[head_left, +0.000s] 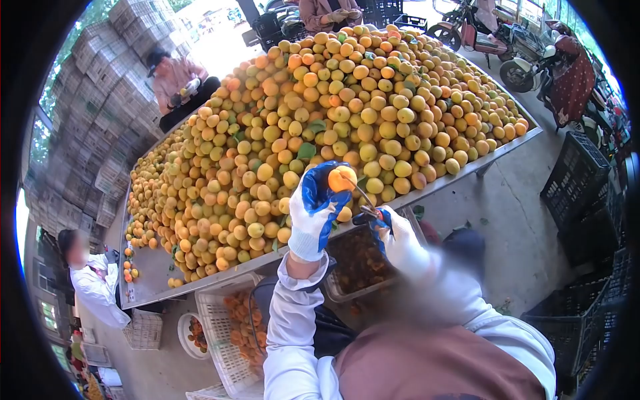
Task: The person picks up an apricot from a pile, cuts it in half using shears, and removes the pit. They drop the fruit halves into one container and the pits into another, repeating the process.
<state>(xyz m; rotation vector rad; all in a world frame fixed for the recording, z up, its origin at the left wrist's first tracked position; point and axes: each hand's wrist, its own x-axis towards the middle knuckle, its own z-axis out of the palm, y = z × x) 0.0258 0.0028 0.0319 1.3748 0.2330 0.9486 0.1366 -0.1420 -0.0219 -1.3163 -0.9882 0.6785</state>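
My left hand [315, 210], in a white glove with blue coating, is closed around an apricot [343, 179] above the near edge of the heap. My right hand [400, 241], gloved the same way, grips a thin metal tool [364, 196] with a reddish handle. The tool's slender end points up to the apricot; its exact kind does not show. Behind both hands, apricots [373, 113] lie piled high on a metal table [427, 192], some with green leaves. Under my right hand sits a tray [335, 295] of dark brown bits.
A white crate [215, 340] of orange fruit pieces [241, 320] and a white bucket [183, 328] stand left of my legs. Black crates [577, 180] are at right. Other people [175, 87] work around the table. Scooters [527, 70] and stacked crates [100, 100] stand behind.
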